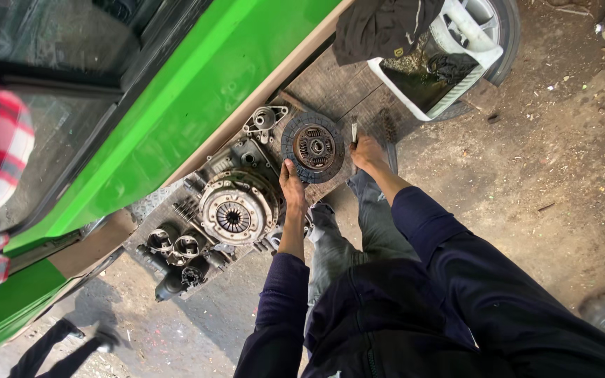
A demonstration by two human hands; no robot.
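The clutch disc (312, 147) is seen as dull, greasy metal with a rough facing. The vehicle body (197, 91) is finished in glossy green paint. The ground (540, 175) is noted as rough and dusty.

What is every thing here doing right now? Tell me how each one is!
Clutch disc: lying flat on the wooden board, held at its edges.
Left hand: gripping the disc's lower rim.
Right hand: at the disc's right side, closed on a small tool.
Pressure plate: sitting on the engine, bolted or loose unclear.
White tub: open, dark cloth draped over it.
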